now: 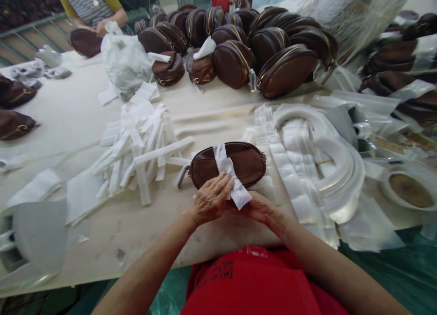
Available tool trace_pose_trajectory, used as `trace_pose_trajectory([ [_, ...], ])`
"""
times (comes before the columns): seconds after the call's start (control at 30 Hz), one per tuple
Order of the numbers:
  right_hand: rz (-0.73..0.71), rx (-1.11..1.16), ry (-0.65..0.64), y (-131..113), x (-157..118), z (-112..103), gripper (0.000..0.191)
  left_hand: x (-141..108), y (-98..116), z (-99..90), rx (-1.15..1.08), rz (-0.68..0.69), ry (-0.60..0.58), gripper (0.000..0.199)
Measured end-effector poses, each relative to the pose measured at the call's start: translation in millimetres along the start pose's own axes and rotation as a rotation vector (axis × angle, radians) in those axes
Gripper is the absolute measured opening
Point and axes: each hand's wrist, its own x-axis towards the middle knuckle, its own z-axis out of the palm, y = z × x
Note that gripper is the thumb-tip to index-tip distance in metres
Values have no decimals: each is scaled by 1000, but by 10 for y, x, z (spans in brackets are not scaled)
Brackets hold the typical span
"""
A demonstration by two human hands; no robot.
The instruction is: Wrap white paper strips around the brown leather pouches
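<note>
A small oval brown leather bag (246,166) lies on the table in front of me, its zipper pull wrapped at the left end. Around its middle runs a white wrapping strip (223,162), with a loose end hanging over the near edge. My left hand (212,197) is closed, its fingertips pressing the strip against the bag's near side. Close by on the right, my right hand (262,207) reaches under the strip's loose end at the bag's near edge. Its fingers are mostly hidden, so their grip does not show.
Cut white strips (143,146) lie in a heap to the left. Rolls of white wrapping material (336,169) sit on the right. Many brown bags (288,71) are piled at the back, near a white plastic bag (124,64). A co-worker (92,7) handles a bag at far left.
</note>
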Motion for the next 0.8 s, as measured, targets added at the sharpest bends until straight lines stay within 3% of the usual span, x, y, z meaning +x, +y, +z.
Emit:
trace_pose_trajectory([
  [0.13,91,17,2,-35,-41,-157,13,-9,-1,35,33,9,31,35],
  [0.37,10,-97,41,15,47,-87,13,2,94,90,53,-69,92,31],
  [0.5,-21,-305,-7,-65,-101,-228,19,-27,143,161,81,-108,140,30],
  [0.57,-262,-516,10,-150,-158,-353,16,-29,153,170,94,-97,152,29],
  [0.63,-716,-824,-12,-264,-145,-443,17,-21,157,162,97,-91,166,29],
  [0.7,-1139,-1113,-164,-382,-71,-464,28,-9,158,151,96,-95,185,29],
  [0.8,-1394,-1296,-411,-498,51,-401,35,8,156,150,87,-119,205,29],
])
